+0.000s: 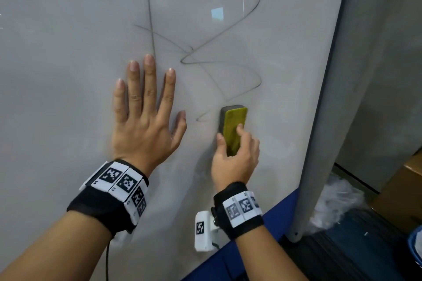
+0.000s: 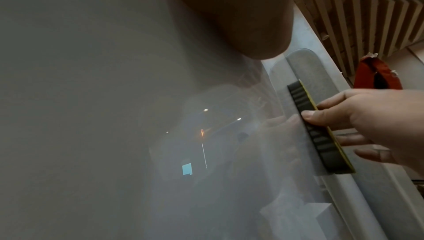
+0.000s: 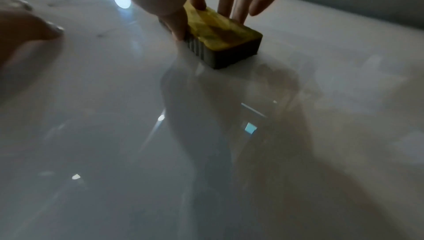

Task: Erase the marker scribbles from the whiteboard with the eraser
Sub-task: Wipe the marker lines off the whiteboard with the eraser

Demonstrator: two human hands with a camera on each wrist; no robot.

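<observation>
Head view: right hand (image 1: 235,157) grips eraser (image 1: 234,130), thumb on left edge, fingers on right, pad flat on whiteboard (image 1: 68,52). Marker scribbles (image 1: 205,57) loop just above grip. Left hand (image 1: 143,121) flat, fingers spread, left of grip.

Left wrist view: eraser (image 2: 319,131) pinched.

Right wrist view: eraser (image 3: 220,39) clasped, yellow back up.
</observation>
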